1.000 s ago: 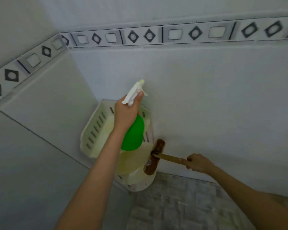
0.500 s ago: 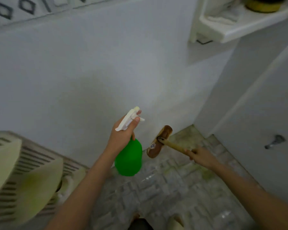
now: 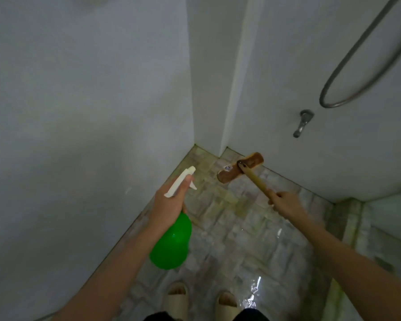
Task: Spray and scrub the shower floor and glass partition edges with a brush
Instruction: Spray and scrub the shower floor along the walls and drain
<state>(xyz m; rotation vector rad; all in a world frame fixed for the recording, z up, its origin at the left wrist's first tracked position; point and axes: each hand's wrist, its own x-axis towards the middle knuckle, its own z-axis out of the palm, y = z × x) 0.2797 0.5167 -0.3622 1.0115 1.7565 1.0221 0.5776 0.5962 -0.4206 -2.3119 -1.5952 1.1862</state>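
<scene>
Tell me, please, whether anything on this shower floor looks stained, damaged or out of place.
Yes: the floor tiles carry yellow-green staining, strongest near the far corner and beside the brush head. Nothing looks broken.

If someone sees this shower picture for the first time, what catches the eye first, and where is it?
The bright green spray bottle stands out most, held in the left hand low at the centre. Next comes the brown brush, held by its handle in the right hand, its head near the far floor corner.
</scene>
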